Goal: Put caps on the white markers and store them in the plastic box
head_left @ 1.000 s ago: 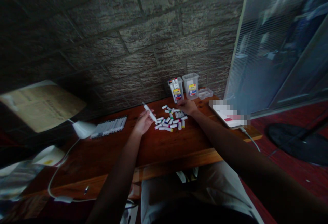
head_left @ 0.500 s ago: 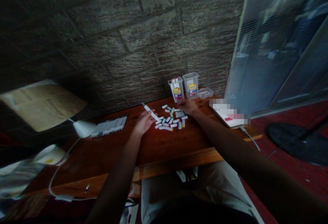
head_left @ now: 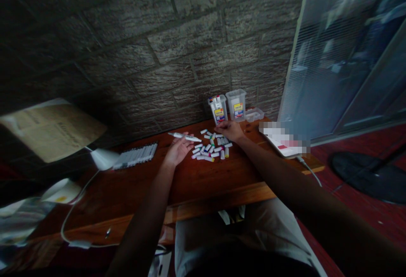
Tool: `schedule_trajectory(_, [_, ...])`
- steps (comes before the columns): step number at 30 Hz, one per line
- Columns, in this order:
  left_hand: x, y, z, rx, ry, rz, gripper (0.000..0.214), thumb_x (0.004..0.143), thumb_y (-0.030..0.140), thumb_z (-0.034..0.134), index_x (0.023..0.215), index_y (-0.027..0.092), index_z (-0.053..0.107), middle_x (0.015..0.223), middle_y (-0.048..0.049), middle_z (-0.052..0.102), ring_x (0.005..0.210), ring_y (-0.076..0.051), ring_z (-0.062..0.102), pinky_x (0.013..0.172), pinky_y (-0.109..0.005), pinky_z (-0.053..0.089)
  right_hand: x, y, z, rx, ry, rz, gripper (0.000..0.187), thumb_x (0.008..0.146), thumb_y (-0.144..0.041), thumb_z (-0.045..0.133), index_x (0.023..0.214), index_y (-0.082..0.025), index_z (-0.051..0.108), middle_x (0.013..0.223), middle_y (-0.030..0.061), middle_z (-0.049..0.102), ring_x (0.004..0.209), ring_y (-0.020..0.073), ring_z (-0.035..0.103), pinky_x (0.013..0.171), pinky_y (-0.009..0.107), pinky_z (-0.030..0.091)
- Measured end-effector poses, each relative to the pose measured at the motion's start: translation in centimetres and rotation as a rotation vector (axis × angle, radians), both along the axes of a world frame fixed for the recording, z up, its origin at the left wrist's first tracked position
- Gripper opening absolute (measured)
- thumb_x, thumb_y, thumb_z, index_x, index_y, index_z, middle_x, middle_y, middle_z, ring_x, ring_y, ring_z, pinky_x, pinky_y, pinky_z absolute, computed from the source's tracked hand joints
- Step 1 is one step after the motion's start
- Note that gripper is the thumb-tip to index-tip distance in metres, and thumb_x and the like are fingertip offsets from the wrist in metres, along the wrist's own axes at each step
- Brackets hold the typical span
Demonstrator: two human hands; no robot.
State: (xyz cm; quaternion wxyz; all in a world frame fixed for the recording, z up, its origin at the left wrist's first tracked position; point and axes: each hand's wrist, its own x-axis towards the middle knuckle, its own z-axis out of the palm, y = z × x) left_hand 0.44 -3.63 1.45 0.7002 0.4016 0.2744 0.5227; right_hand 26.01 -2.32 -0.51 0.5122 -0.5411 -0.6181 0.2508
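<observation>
A white uncapped marker (head_left: 186, 137) lies across the fingers of my left hand (head_left: 178, 150), its tip pointing left; the hand is closed round it. My right hand (head_left: 230, 130) hovers over the back of a pile of marker caps (head_left: 207, 147), white with coloured ends. Its fingertips are pressed together, and whatever is between them is too small to make out. Just behind it stands a clear plastic tub (head_left: 217, 114) holding several markers upright. Beside that is a second clear tub (head_left: 236, 105), which looks mostly unfilled.
Left of my hand, a row of white markers (head_left: 136, 156) lies on the wooden table (head_left: 203, 184). Further left stand a lamp (head_left: 53, 131) with its cord and a white bowl (head_left: 61, 191). A clear lid (head_left: 254, 115) and a white box (head_left: 282, 141) are at the right.
The marker in my left hand has turned from a steep slant to nearly level, and the fingers have loosened round it. My right hand has barely moved.
</observation>
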Motion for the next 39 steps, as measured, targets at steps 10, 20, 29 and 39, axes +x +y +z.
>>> schedule_trajectory(10, [-0.02, -0.09, 0.09, -0.014, -0.045, 0.013, 0.011, 0.078, 0.026, 0.075, 0.074, 0.02, 0.068, 0.075, -0.001, 0.072, 0.077, -0.016, 0.068, 0.077, -0.032, 0.05, 0.19, 0.4, -0.34, -0.004, -0.045, -0.031, 0.008, 0.076, -0.027, 0.072, 0.077, -0.019, 0.073, 0.078, 0.0012, 0.075, 0.073, 0.0153, 0.069, 0.067, 0.024, 0.05])
schedule_trajectory(20, [-0.21, 0.03, -0.02, -0.013, -0.028, -0.008, 0.01, 0.077, 0.028, 0.075, 0.075, 0.02, 0.069, 0.078, -0.0017, 0.072, 0.08, -0.016, 0.068, 0.078, -0.032, 0.051, -0.01, -0.12, 0.22, -0.009, -0.031, -0.052, 0.007, 0.075, -0.026, 0.072, 0.076, -0.019, 0.073, 0.077, 0.0008, 0.074, 0.071, 0.0143, 0.068, 0.069, 0.024, 0.051])
schedule_trajectory(29, [-0.07, -0.05, 0.06, -0.003, -0.027, 0.003, 0.008, 0.077, 0.025, 0.074, 0.078, 0.02, 0.069, 0.078, -0.0021, 0.071, 0.081, -0.017, 0.067, 0.078, -0.033, 0.05, 0.42, 0.15, -0.05, -0.048, -0.139, -0.122, 0.015, 0.079, -0.033, 0.07, 0.08, -0.019, 0.074, 0.079, 0.0015, 0.074, 0.075, 0.0159, 0.068, 0.068, 0.024, 0.048])
schedule_trajectory(39, [-0.06, -0.12, 0.21, -0.026, 0.023, -0.038, 0.017, 0.074, 0.01, 0.066, 0.088, 0.019, 0.07, 0.086, -0.0038, 0.073, 0.075, -0.016, 0.065, 0.075, -0.031, 0.051, 0.38, 0.4, -0.24, -0.082, -0.188, -0.045, 0.009, 0.077, -0.024, 0.072, 0.084, -0.019, 0.076, 0.088, 0.0015, 0.076, 0.085, 0.0176, 0.07, 0.081, 0.026, 0.051])
